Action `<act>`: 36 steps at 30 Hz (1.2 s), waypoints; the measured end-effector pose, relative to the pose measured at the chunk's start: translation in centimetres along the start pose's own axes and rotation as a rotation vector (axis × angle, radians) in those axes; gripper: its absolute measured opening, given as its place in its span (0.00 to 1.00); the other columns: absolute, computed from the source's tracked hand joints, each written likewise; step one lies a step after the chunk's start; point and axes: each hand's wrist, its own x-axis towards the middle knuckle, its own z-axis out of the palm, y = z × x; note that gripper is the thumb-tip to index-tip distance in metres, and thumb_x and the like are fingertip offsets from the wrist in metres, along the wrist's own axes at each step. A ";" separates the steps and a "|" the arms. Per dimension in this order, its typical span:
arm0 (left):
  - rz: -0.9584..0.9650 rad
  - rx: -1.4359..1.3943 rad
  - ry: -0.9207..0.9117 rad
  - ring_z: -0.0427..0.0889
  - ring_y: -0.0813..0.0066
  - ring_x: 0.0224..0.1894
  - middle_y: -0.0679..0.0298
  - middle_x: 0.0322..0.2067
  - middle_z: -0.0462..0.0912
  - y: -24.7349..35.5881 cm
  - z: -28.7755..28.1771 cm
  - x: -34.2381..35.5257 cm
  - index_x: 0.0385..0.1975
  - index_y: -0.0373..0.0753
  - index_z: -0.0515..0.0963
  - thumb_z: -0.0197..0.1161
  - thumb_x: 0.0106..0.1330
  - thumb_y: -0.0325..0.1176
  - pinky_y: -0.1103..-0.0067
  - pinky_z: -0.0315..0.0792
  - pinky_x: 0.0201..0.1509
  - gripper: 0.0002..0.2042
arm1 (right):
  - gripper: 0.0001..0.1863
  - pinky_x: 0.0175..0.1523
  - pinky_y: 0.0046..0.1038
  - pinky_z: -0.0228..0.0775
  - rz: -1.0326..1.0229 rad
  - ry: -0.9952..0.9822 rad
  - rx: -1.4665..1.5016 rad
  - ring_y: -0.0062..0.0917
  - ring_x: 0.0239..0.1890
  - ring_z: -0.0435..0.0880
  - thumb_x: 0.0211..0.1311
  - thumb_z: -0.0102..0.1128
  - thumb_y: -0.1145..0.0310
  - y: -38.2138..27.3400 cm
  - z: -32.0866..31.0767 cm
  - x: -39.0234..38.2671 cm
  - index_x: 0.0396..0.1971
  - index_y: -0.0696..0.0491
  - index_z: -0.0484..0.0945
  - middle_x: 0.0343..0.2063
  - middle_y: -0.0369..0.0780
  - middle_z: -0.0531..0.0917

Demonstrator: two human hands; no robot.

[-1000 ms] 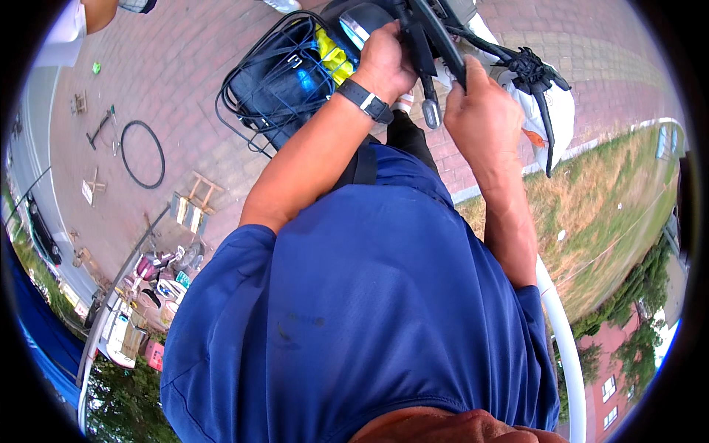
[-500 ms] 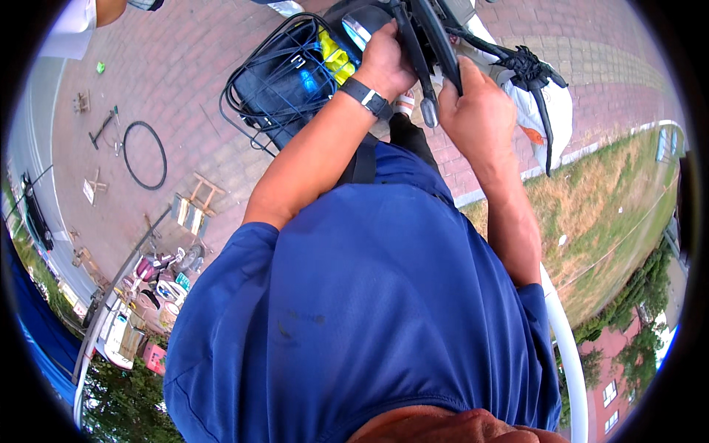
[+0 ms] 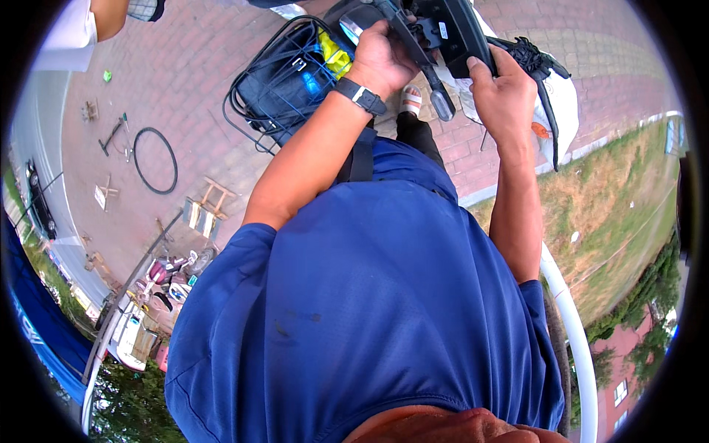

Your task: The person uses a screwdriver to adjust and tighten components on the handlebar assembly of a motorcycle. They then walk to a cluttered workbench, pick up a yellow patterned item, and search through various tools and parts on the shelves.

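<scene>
My right hand point(image 3: 508, 96) is closed on the lower corner of a black plastic casing point(image 3: 465, 33), thumb on its near face. The casing is tilted and shows a small white label. My left hand point(image 3: 380, 63), with a watch on its wrist, curls round a narrow black bar point(image 3: 408, 37) that ends in a rounded grey tip; its fingertips are partly hidden behind the bar. Between bar and casing sits a black bracket-like part. Just left of my left hand is a black wire basket point(image 3: 251, 111) holding a dark bag, a yellow cloth point(image 3: 336, 57) and something blue.
A white bag point(image 3: 567, 122) tied with black straps lies to the right. On the brick paving at left are a wheel rim or tyre point(image 3: 156, 161), a pump-like tool point(image 3: 112, 138) and small wooden stools point(image 3: 214, 198). Another person's arm point(image 3: 108, 18) shows at top left.
My right hand has moved right with the black casing, which has swung away from the bar and exposed the part between them. The bar's grey tip has shifted slightly right.
</scene>
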 end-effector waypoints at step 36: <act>-0.103 -0.074 0.071 0.78 0.59 0.40 0.54 0.33 0.81 0.9 0.2 -0.3 0.35 0.36 0.80 0.51 0.67 0.41 0.61 0.72 0.51 0.15 | 0.17 0.37 0.31 0.76 0.088 0.076 0.012 0.35 0.26 0.86 0.59 0.63 0.65 1.5 0.0 2.2 0.43 0.62 0.80 0.25 0.48 0.84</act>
